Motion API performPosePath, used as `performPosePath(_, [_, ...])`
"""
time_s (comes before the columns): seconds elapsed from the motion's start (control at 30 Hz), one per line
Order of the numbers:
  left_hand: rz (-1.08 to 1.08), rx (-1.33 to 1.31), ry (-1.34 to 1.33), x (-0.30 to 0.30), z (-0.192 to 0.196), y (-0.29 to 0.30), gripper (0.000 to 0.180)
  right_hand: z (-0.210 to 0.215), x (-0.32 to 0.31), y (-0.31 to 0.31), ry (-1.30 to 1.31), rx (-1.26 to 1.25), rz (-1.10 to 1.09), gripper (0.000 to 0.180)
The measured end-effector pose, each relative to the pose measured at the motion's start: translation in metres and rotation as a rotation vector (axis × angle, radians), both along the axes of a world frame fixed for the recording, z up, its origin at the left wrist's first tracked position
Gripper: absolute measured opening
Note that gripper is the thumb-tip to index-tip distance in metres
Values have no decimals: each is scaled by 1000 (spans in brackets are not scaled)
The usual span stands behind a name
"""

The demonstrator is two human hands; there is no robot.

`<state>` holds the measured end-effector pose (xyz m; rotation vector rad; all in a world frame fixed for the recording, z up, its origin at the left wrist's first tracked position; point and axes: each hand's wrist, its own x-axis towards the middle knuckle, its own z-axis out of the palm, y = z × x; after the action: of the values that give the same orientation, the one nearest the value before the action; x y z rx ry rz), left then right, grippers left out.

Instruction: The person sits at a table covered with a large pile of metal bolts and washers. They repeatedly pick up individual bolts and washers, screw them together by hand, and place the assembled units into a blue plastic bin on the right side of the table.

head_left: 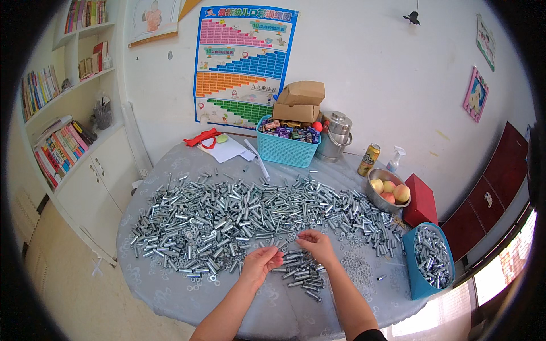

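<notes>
Over the near middle of the table, my left hand is closed in a pinch, thumb against fingers. A small metal part seems to be at its fingertips, too small to name. My right hand, a little farther off and to the right, also pinches. What it holds is too small to make out against the metal behind. Below and between the hands lies a group of metal bolts with sleeves, roughly lined up. Beyond them spreads a wide pile of loose silvery sleeves and bolts. Small washers are scattered right of my right forearm.
A blue bin of metal parts stands at the table's right edge. Behind it are a red box, a steel bowl of fruit, a can and a spray bottle. A turquoise basket, steel pot and papers line the back.
</notes>
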<state>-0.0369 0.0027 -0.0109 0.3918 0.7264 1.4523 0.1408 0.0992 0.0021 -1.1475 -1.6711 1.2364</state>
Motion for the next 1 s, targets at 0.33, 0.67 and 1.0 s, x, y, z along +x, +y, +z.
performPosePath(0.33, [-55, -23, 106, 3, 3, -1, 18, 15, -1, -29, 440, -73, 169, 20])
performPosePath(0.67, [-28, 85, 424, 11, 13, -6, 17, 23, 12, -39, -108, 108, 149, 24])
performPosePath(1.0, [-61, 133, 362, 14, 19, -9, 16, 26, 5, -42, -299, 84, -134, 38])
